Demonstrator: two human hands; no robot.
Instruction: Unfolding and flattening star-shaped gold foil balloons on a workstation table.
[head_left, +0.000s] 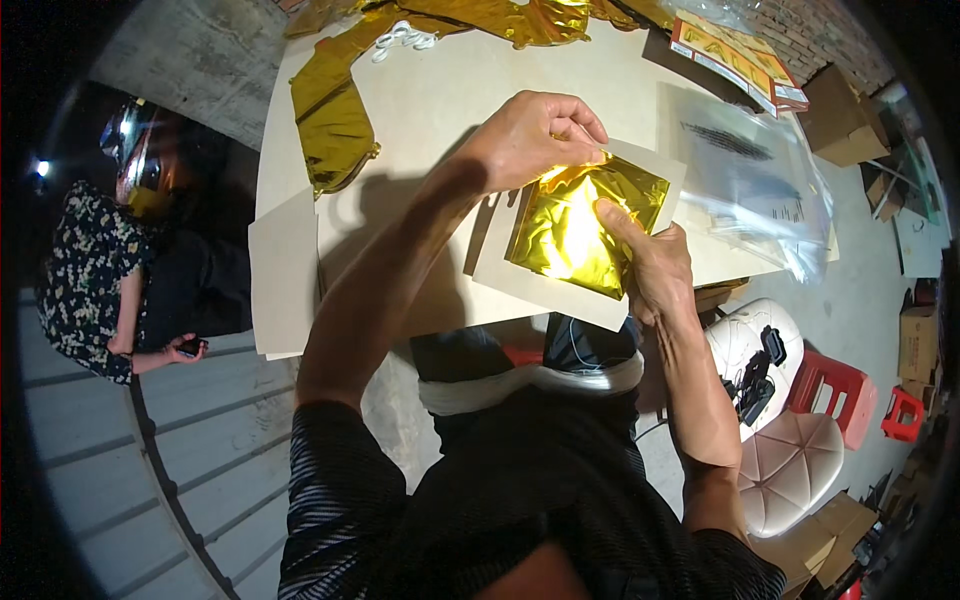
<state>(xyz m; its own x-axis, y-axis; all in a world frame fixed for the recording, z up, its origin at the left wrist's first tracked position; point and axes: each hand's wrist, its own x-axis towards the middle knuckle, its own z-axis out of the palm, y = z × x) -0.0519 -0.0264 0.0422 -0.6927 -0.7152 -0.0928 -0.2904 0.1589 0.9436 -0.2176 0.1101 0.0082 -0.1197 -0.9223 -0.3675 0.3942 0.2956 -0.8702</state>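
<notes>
In front of me a folded piece of shiny gold foil (590,225), like a flat foil balloon, lies on a pale square card (650,158). My right hand (660,270) grips the card and foil at their right edge, its thumb pressed on top of the foil. At the far edge of the foil, the fingers of my left hand (545,135) are pinched together on it; the fingertips are partly hidden. The card is tilted and held above the near edge of the table.
Flat gold foil pieces (332,125) line the left and far sides of the pale table (470,85), near small white rings (402,40). Clear plastic bags (760,190) and a printed card (728,58) lie right. Stools (790,470) stand nearby; a person (110,270) sits left.
</notes>
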